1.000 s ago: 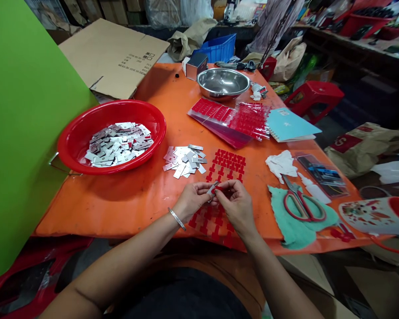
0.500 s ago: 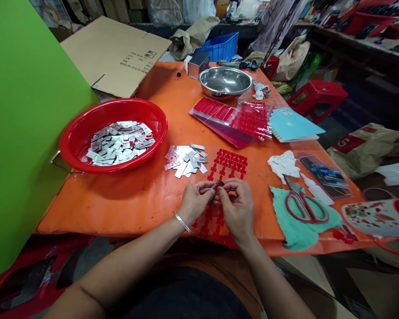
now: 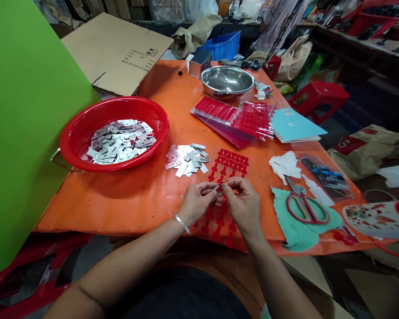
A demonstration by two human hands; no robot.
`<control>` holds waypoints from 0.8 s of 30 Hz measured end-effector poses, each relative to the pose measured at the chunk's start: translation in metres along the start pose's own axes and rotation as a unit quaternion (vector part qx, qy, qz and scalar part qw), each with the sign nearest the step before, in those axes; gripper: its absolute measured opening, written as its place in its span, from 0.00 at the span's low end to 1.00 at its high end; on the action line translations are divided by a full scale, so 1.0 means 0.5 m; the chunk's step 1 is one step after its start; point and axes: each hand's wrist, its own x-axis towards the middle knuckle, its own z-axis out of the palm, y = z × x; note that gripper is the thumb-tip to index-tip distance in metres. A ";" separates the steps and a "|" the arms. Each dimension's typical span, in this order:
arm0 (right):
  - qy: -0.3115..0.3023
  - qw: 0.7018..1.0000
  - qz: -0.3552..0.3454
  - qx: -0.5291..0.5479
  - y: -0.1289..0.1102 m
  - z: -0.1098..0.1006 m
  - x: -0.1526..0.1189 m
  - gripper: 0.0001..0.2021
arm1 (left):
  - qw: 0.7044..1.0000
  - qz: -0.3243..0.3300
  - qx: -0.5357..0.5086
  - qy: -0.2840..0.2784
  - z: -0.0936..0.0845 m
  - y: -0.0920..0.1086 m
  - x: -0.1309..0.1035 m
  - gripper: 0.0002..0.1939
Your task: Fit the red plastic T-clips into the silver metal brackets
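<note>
Between the fingers of both hands is a small metal plate (image 3: 218, 188) with a red patch at its upper end. My left hand (image 3: 199, 199) pinches its lower part, and my right hand (image 3: 242, 201) has thumb and fingertips closed on the red end. Beneath the hands lies a clear sheet of red T-shaped stickers (image 3: 232, 161), partly hidden by them. A loose pile of silvery metal plates (image 3: 188, 159) sits just beyond my left hand. More such plates (image 3: 119, 144) fill the bottom of a red basin (image 3: 69, 141) to the left.
A steel bowl (image 3: 227, 82), red sticker sheets (image 3: 234, 117) and a light-blue notebook (image 3: 295, 124) lie farther back. On the right are red-handled scissors (image 3: 306, 207) on a green cloth (image 3: 297, 237), crumpled tissue (image 3: 285, 166) and a printed mug (image 3: 369, 217). A cardboard box (image 3: 116, 48) stands back left.
My right hand has shifted slightly right and turned, its fingers at the plate's red end. My left hand keeps its pinch. The whole view has moved a little.
</note>
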 end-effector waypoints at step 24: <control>-0.123 0.948 0.197 0.216 0.012 0.015 0.010 0.13 | 0.996 0.019 0.061 -0.059 -0.040 0.010 -0.022 0.15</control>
